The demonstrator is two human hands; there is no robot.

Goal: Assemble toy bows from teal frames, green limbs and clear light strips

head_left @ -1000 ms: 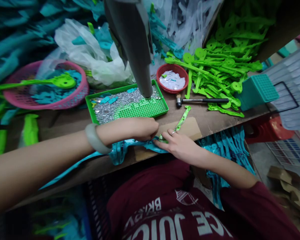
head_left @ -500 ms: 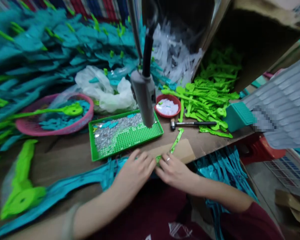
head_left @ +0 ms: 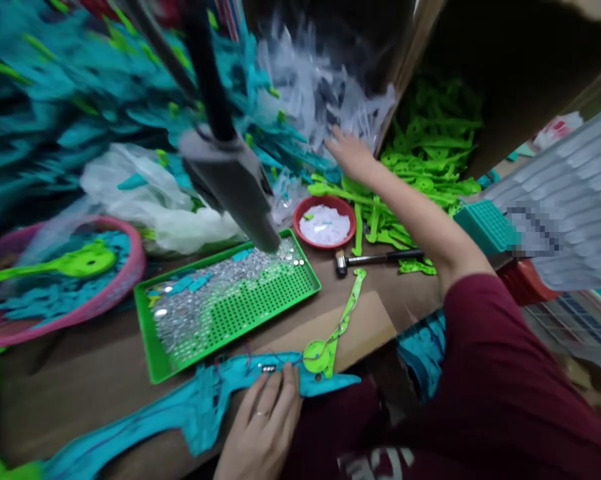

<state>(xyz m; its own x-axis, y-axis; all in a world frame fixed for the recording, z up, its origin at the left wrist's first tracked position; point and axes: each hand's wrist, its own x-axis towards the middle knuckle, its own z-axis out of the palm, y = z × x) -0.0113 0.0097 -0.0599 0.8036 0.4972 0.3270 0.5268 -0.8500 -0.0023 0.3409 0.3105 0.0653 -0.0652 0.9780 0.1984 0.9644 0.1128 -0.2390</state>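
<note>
My left hand [head_left: 263,427] rests flat at the near table edge, fingers on a long teal plastic piece [head_left: 200,400] with small metal studs. A green plastic arm [head_left: 337,327] with a round end lies across that teal piece and a cardboard pad [head_left: 365,327]. My right hand [head_left: 350,153] is stretched far back, fingers spread, at the edge of the clear plastic parts [head_left: 325,93] beside the pile of green parts [head_left: 430,153]. Whether it holds anything is not visible.
A green tray [head_left: 265,300] of shiny studs sits mid-table under a grey tool head [head_left: 233,190]. A red bowl [head_left: 324,225] of white bits, a small hammer [head_left: 375,257], a pink basket [head_left: 65,293], a white bag [head_left: 145,193], a teal box [head_left: 485,227] and teal parts heaped behind surround it.
My right hand left the green arm and reached far back to the parts piles. My left hand slid back to the table edge on the teal piece. The view swung left.
</note>
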